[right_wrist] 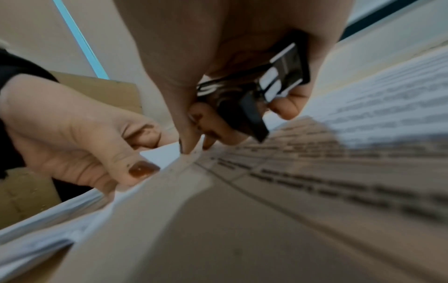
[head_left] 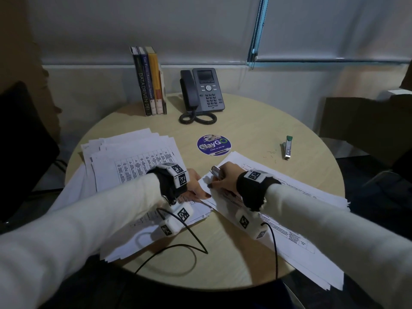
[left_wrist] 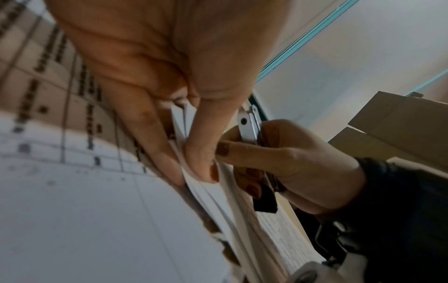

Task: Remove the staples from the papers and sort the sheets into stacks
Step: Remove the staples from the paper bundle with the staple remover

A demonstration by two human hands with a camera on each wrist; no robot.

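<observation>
At the table's middle, my left hand (head_left: 201, 191) pinches the corner of a stapled set of printed sheets (head_left: 206, 180) between thumb and fingers. In the left wrist view the thumb (left_wrist: 206, 162) presses on the sheets' edges (left_wrist: 194, 183). My right hand (head_left: 214, 182) grips a metal and black staple remover (head_left: 215, 171) and rests its fingertips on the same corner. In the right wrist view, the staple remover (right_wrist: 271, 90) sits in the palm, above the paper corner (right_wrist: 191, 153). The staple itself is hidden. A fanned pile of sheets (head_left: 133, 157) lies on the left.
A thick paper stack (head_left: 312, 204) lies under my right forearm. A green-tipped stapler (head_left: 287, 147) and loose staples (head_left: 270, 153) lie at right. Books (head_left: 149, 83), a desk phone (head_left: 204, 90) and a round sticker (head_left: 214, 144) sit farther back. Cables (head_left: 191, 244) trail near the table's front edge (head_left: 200, 279).
</observation>
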